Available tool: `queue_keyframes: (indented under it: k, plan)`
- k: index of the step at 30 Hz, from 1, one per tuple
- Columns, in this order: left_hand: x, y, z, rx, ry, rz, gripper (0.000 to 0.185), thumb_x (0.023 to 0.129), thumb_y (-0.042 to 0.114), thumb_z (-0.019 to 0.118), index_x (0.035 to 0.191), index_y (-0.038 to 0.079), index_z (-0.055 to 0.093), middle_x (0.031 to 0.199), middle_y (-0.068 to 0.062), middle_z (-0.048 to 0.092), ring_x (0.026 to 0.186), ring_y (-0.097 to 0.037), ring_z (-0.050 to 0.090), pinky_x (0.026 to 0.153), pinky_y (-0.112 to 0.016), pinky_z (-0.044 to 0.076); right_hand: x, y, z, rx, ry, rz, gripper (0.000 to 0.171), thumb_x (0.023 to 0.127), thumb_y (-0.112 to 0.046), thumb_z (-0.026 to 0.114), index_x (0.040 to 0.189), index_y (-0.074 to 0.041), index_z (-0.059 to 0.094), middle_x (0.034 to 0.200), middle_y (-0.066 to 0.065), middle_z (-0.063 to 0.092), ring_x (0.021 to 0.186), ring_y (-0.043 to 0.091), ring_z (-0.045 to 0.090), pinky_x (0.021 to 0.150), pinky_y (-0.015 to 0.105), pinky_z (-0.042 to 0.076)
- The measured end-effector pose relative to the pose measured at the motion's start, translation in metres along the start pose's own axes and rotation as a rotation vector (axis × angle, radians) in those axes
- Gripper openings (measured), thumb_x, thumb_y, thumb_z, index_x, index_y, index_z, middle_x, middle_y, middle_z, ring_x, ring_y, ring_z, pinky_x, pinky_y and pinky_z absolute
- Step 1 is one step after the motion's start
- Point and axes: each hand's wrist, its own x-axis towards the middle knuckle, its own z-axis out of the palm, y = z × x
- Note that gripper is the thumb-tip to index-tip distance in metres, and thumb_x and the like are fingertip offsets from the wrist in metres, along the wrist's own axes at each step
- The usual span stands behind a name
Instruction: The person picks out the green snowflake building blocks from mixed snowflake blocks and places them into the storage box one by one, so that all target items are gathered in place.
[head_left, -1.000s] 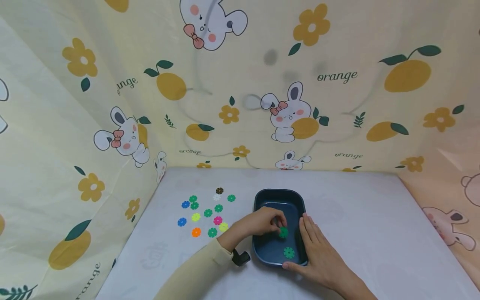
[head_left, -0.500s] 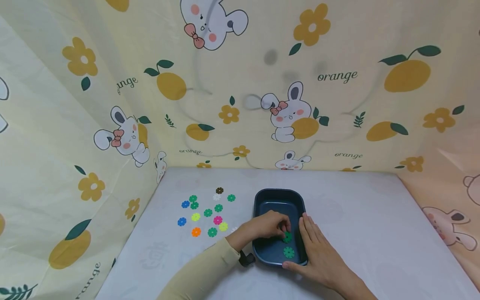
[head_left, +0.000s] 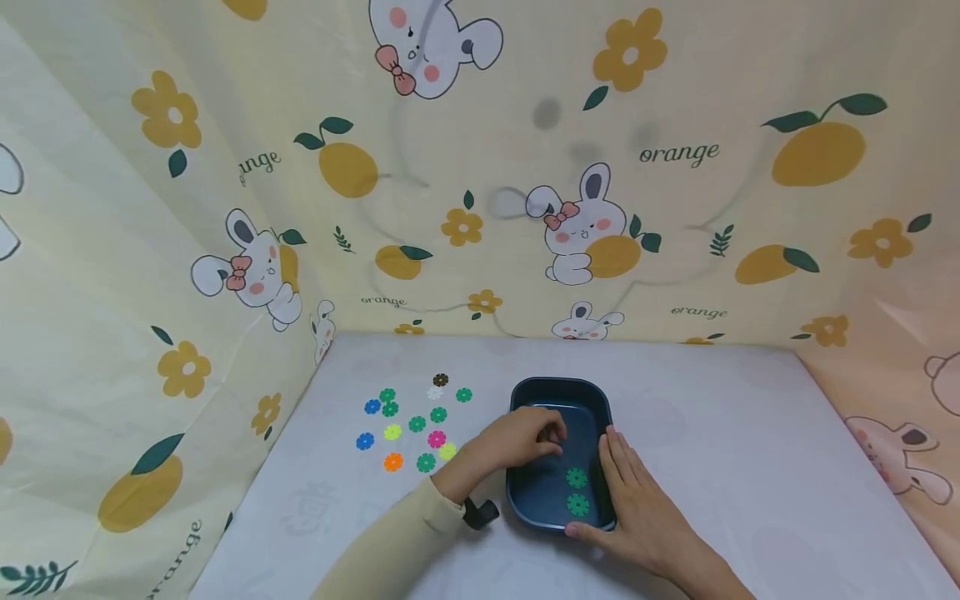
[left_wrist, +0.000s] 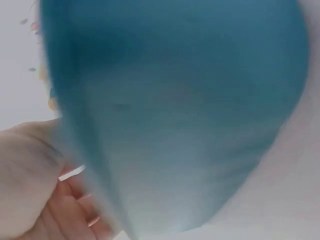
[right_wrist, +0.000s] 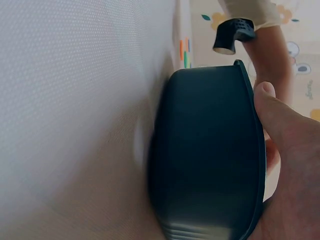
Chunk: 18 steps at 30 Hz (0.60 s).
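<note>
Discs (head_left: pixel 411 423) left of tray (head_left: pixel 558 389)

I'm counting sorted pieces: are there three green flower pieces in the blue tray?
No, the head view shows only two green flower pieces lying in the blue tray.

One dark blue tray (head_left: pixel 558 390) sits at centre frame, with two green discs (head_left: pixel 577 491) inside its lower part. To its left, thirteen discs (head_left: pixel 415 423) lie loose on the table: five green, two blue, two yellow-green, one pink, one orange, one brown and one white. Two hands are in view, left (head_left: pixel 517 437) and right (head_left: pixel 633 500).
</note>
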Motion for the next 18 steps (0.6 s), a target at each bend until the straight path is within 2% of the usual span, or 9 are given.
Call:
queue_keyframes:
  k: [5, 12, 18]
  plan:
    - [-0.012, -0.019, -0.025, -0.108, 0.094, -0.043, 0.013, 0.103, 0.021, 0.075, 0.115, 0.017, 0.073, 0.103, 0.009, 0.071, 0.092, -0.002, 0.063, 0.082, -0.019, 0.054, 0.000, -0.001, -0.001, -0.001, 0.005, 0.000, 0.138, 0.079, -0.092, 0.064, 0.165, 0.008, 0.024, 0.176, 0.027, 0.016, 0.162, 0.045, 0.019, 0.124, 0.063, 0.032]
    - [-0.021, -0.053, -0.052, -0.152, 0.218, -0.052, 0.015, 0.104, 0.017, 0.074, 0.117, 0.010, 0.072, 0.111, -0.001, 0.072, 0.100, -0.015, 0.068, 0.087, -0.030, 0.056, 0.000, 0.000, -0.002, -0.010, 0.019, -0.003, 0.138, 0.079, -0.092, 0.064, 0.165, 0.008, 0.024, 0.176, 0.027, 0.016, 0.161, 0.045, 0.020, 0.123, 0.063, 0.033]
    - [-0.027, -0.091, -0.060, -0.172, 0.245, -0.168, 0.020, 0.103, 0.015, 0.075, 0.119, 0.005, 0.072, 0.109, -0.003, 0.072, 0.101, -0.020, 0.068, 0.091, -0.036, 0.057, -0.001, -0.001, -0.001, 0.003, 0.027, -0.010, 0.137, 0.079, -0.090, 0.067, 0.165, 0.008, 0.025, 0.175, 0.027, 0.017, 0.161, 0.045, 0.020, 0.123, 0.062, 0.033]
